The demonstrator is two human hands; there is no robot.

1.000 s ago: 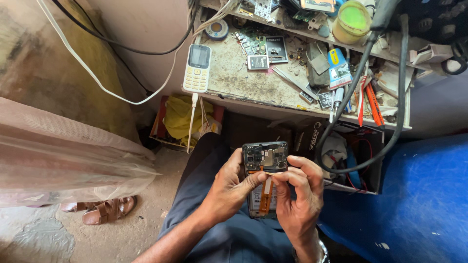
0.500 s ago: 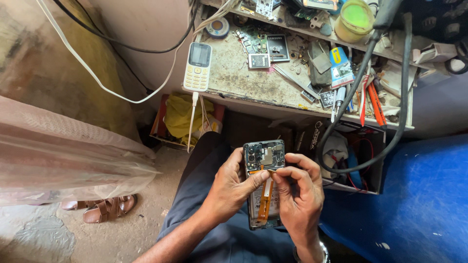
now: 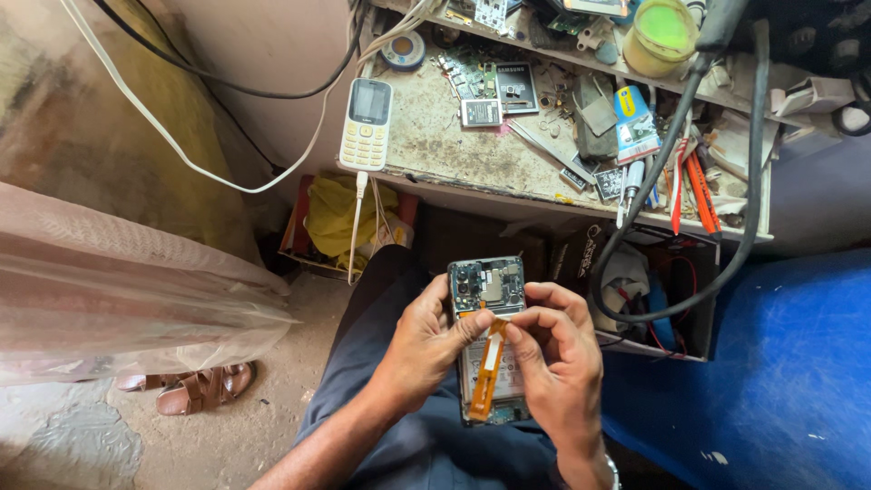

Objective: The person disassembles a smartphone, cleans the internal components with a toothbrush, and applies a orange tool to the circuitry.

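Two hands meet over my lap, both on an opened phone (image 3: pixel 490 340) with its back cover off, the circuit board at its top end and the battery area below it showing. My left hand (image 3: pixel 425 345) is closed around the phone's left edge, thumb lying across the body just under the board. My right hand (image 3: pixel 555 349) is curled shut, thumb and forefinger pinching the upper end of an orange flex cable (image 3: pixel 487 367) that runs down the middle of the phone toward its lower end. The phone sits tilted slightly, above my dark trousers (image 3: pixel 399 445), between my knees and the tabletop (image 3: pixel 435 136) in front. On that tabletop, near its left edge, lies a white keypad phone (image 3: pixel 366 123) with a white cable (image 3: pixel 356 227) hanging from its bottom end down over the edge. Farther right lie small boards and parts, a blue tube (image 3: pixel 635 122), and red-handled tools (image 3: pixel 694 186). A green-lidded jar (image 3: pixel 662 34) stands on the shelf behind. Thick black cables (image 3: pixel 735 236) loop down from the upper right into an open box under the tabletop. A yellow cloth (image 3: pixel 340 213) sits in a box to the left, and a brown sandal (image 3: pixel 195 390) lies on the dirt floor.
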